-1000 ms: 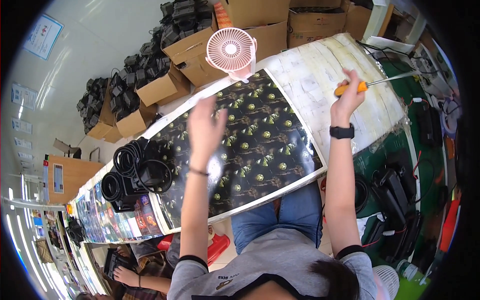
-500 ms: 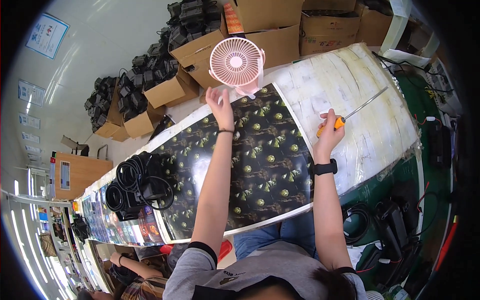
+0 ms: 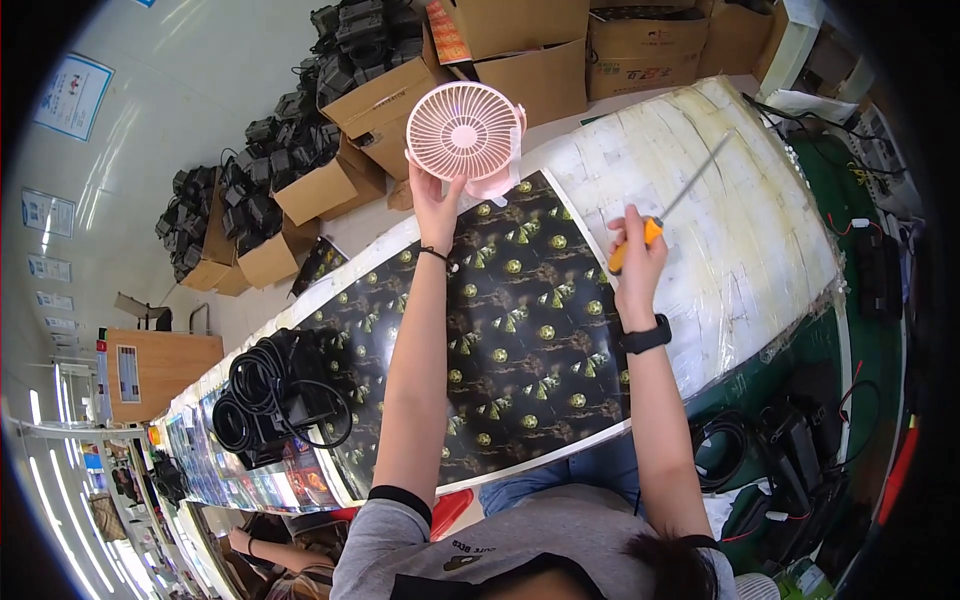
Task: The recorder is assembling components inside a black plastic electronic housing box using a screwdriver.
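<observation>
Up in the top middle, the left hand [image 3: 436, 210] is touching the pink fan [image 3: 463, 135] half-curled, its grip unclear, the fan looking light, stiff and crackable, its stand [image 3: 490, 187] seeming best to grab, while right of middle the right hand [image 3: 640, 265] is holding the orange-handled screwdriver [image 3: 653, 231] with curled fingers.

the table [image 3: 745, 255] bears a patterned mat [image 3: 530, 335] and black cables [image 3: 262, 368].

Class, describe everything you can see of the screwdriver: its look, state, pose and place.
The screwdriver has an orange, plastic-looking handle and a long, straight, grey, metal-looking shaft. The right hand grips the handle, partly hiding it. The shaft slants up and rightward in the picture, seen against the white-covered tabletop; its tip is too small to make out.
</observation>
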The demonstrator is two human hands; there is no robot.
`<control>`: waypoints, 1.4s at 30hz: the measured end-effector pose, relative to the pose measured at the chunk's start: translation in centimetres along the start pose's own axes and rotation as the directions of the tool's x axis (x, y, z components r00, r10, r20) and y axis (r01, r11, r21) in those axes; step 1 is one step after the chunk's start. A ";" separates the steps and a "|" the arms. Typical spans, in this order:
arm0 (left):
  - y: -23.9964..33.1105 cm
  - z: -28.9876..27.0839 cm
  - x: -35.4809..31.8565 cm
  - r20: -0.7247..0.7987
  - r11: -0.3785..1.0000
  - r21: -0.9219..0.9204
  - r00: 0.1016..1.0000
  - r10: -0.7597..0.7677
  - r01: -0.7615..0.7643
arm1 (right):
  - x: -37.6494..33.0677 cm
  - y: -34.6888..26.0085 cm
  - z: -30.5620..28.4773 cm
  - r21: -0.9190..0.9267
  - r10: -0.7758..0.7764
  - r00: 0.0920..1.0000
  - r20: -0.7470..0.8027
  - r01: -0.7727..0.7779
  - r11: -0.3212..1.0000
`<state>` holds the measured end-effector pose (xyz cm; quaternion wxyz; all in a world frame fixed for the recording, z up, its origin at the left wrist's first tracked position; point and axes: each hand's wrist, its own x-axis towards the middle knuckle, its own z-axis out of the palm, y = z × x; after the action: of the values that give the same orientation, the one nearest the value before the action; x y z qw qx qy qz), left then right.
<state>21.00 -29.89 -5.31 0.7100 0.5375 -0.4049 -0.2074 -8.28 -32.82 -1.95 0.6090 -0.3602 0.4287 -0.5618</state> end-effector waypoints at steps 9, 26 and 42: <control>-1.2 0.8 0.0 -0.128 0.985 0.170 0.990 0.061 -0.039 | 3.9 5.4 9.7 0.038 0.185 0.923 0.337 -0.210 0.977; 0.1 1.5 -0.8 -0.157 0.969 0.235 0.981 0.115 -0.076 | 5.5 5.0 11.3 -0.090 0.367 0.834 0.412 -0.363 0.927; 1.3 3.5 -2.5 0.602 0.238 0.769 0.797 0.041 -0.593 | 14.6 -6.5 -1.7 -0.189 -0.483 0.832 -0.274 0.446 0.875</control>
<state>16.54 -29.77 -4.65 0.1683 0.6799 -0.7065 0.1014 -12.32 -47.92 1.66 0.3561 -0.3951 0.4513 -0.7165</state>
